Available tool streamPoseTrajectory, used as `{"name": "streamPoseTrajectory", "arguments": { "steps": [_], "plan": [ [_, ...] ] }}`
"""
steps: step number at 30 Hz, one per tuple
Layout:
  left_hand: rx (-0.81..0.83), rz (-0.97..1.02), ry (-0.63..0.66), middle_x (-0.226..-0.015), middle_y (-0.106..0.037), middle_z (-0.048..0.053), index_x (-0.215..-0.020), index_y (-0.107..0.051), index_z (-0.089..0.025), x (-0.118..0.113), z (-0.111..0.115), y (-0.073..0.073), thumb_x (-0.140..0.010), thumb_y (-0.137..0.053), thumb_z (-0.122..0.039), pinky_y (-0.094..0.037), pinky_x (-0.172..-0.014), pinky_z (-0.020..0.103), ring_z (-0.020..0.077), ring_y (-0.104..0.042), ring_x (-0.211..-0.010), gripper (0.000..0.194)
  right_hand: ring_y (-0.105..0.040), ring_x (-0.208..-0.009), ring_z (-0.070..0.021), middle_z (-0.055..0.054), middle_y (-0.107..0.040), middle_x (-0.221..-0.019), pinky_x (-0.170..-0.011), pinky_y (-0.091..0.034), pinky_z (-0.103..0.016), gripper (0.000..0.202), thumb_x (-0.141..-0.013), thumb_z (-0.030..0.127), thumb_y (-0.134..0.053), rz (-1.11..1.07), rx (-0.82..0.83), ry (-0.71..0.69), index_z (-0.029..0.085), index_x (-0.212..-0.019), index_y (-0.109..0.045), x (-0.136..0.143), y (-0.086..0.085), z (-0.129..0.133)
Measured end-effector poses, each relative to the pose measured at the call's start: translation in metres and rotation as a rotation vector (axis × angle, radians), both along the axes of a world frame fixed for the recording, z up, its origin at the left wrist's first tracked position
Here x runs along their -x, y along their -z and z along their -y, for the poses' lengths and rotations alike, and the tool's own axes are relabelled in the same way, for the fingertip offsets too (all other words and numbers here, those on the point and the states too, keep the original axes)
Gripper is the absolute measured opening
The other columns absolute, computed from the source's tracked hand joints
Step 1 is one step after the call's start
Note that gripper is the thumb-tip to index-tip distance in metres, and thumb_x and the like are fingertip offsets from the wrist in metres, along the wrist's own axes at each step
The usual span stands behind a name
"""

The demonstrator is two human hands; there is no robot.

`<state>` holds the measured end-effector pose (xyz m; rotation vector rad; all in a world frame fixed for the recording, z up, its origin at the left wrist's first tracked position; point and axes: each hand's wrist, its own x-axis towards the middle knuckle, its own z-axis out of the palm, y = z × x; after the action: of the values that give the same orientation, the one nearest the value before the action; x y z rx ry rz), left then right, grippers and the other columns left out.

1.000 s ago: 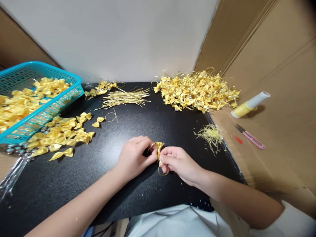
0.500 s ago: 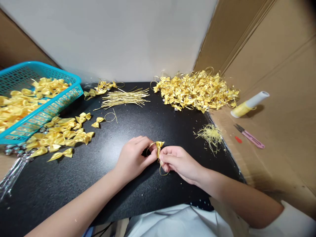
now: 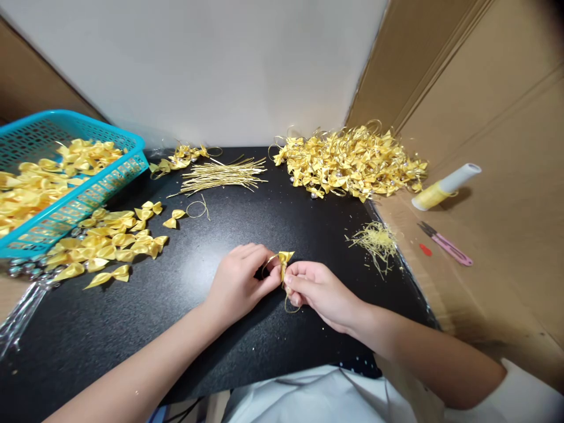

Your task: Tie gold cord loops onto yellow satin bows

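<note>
Near the middle of the black table, my left hand pinches a yellow ribbon bow between thumb and fingers. From the right, my right hand has its fingertips closed on the gold cord at the bow's lower side. A thin loop of that cord hangs below the fingertips, and another loop shows by the left fingers. The exact spot where the cord meets the bow is partly hidden by the fingers.
A teal basket of yellow bows stands at the left, with loose bows beside it. Gold cords and a large bow pile lie at the back. Cord scraps, pink snips and a roll are at the right.
</note>
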<state>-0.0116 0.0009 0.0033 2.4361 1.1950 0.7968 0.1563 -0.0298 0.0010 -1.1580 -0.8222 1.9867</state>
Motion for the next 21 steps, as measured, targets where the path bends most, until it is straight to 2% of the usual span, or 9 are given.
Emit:
{"name": "streamPoseTrajectory", "arguments": {
  "steps": [6,12,15,18,21],
  "plan": [
    [-0.023,0.058,0.026,-0.067,-0.067,0.000,-0.072,-0.060,-0.017,-0.002,0.003,0.001,-0.084,-0.056,-0.018,-0.041,-0.063,0.026,0.0135,-0.060,-0.063,0.012,-0.041,-0.050,-0.0053,0.007,-0.049,-0.056,-0.053,-0.030,-0.024,0.037,-0.068,0.045,-0.076,0.002,-0.033,0.042,0.016,-0.072,-0.054,0.000,0.003,-0.001],
    [0.190,0.210,-0.104,-0.067,-0.064,0.001,-0.075,-0.061,-0.016,-0.002,0.007,-0.006,-0.080,-0.057,-0.019,-0.043,-0.060,0.023,0.0122,-0.058,-0.062,0.007,-0.042,-0.050,-0.0049,0.007,-0.050,-0.057,-0.052,-0.029,-0.023,0.040,-0.065,0.046,-0.079,-0.015,-0.019,0.054,0.015,-0.075,-0.055,0.000,0.005,-0.003],
    [0.450,0.278,-0.147,-0.070,-0.065,0.002,-0.080,-0.063,-0.014,-0.003,0.006,-0.010,-0.081,-0.056,-0.027,-0.044,-0.058,0.023,0.0131,-0.058,-0.062,0.014,-0.042,-0.049,-0.0046,0.007,-0.051,-0.059,-0.052,-0.030,-0.023,0.041,-0.064,0.046,-0.079,-0.004,-0.010,0.052,0.014,-0.078,-0.057,0.000,0.005,-0.003],
    [0.795,0.362,-0.105,-0.064,-0.062,0.001,-0.078,-0.063,-0.014,-0.004,0.005,-0.012,-0.083,-0.054,-0.038,-0.045,-0.056,0.023,0.0130,-0.057,-0.060,0.027,-0.042,-0.050,-0.0048,0.007,-0.052,-0.060,-0.052,-0.031,-0.023,0.040,-0.066,0.047,-0.078,0.008,-0.029,0.042,0.014,-0.078,-0.057,-0.001,0.005,-0.004],
    [0.992,0.459,-0.094,-0.060,-0.060,-0.001,-0.077,-0.062,-0.013,-0.005,0.003,-0.011,-0.076,-0.063,-0.042,-0.044,-0.054,0.021,0.0115,-0.055,-0.056,0.029,-0.043,-0.051,-0.0052,0.006,-0.053,-0.061,-0.053,-0.032,-0.023,0.041,-0.067,0.048,-0.077,0.015,-0.051,0.035,0.015,-0.076,-0.055,-0.001,0.005,-0.004]
  ]
}}
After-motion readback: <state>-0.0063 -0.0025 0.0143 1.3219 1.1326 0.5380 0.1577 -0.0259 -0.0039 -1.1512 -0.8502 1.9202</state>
